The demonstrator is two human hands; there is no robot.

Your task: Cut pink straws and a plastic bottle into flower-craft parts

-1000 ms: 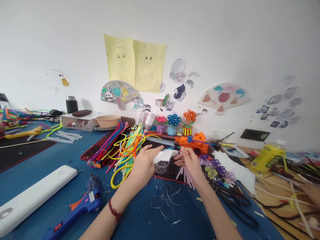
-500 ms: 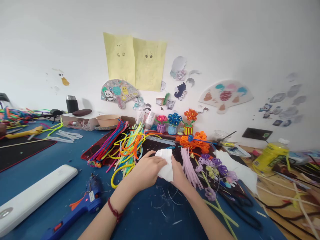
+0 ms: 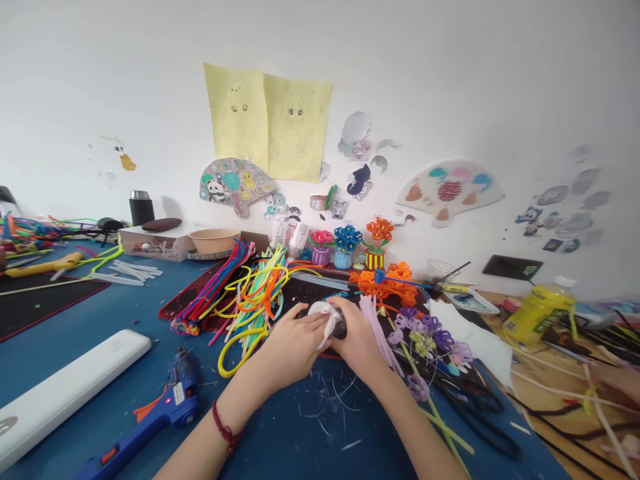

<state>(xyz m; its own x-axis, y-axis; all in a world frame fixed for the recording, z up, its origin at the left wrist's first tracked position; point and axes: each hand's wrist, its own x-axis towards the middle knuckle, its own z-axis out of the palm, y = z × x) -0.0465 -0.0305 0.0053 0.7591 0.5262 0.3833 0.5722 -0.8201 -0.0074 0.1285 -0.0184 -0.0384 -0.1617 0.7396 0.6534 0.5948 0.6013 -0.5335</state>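
Observation:
Both my hands meet over the middle of the table around a crumpled white sheet of paper or tissue [image 3: 327, 320]. My left hand [image 3: 300, 343] has its fingers laid over the sheet and pressed against it. My right hand [image 3: 357, 333] curls round its other side, thumb and fingers closed. Between the right fingers shows a dark, shiny rounded patch whose kind I cannot make out. Bundled pipe cleaners [image 3: 260, 287] lie just beyond my left hand. Pale lilac pipe cleaners [image 3: 377, 333] are beside my right hand.
A blue glue gun [image 3: 175, 400] and a long white device [image 3: 75, 393] lie at left. Purple pipe-cleaner flowers [image 3: 425, 333] and black-handled scissors [image 3: 480, 407] are at right. Potted flowers [image 3: 345, 247] stand behind. A yellow bottle [image 3: 540, 313] and another person's hand [image 3: 620, 381] are far right.
The white sheet, flat and upright between my hands before, is now crumpled and folded down. My right hand has turned and closed round it, and a dark shiny patch shows.

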